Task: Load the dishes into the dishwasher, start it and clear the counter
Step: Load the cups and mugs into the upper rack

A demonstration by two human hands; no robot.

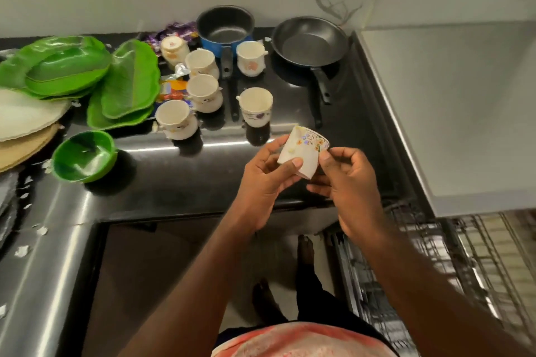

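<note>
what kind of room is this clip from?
Likely a home kitchen: dark counter with a frying pan, a blue saucepan and dirty cups, plus a pulled-out dishwasher rack at lower right.

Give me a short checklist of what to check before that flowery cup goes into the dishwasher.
1. Grip on the cup: the left hand and the right hand both pinch it. Ok.
2. Cup wiped clean: a pale smear sits on its side. Not ok.
3. Cup emptied: its inside is not in view. Cannot tell.
4. Dishwasher rack pulled out: it shows at the lower right, below the counter's edge. Ok.
5. Free place in the rack: the wires are too blurred to judge. Cannot tell.
</note>
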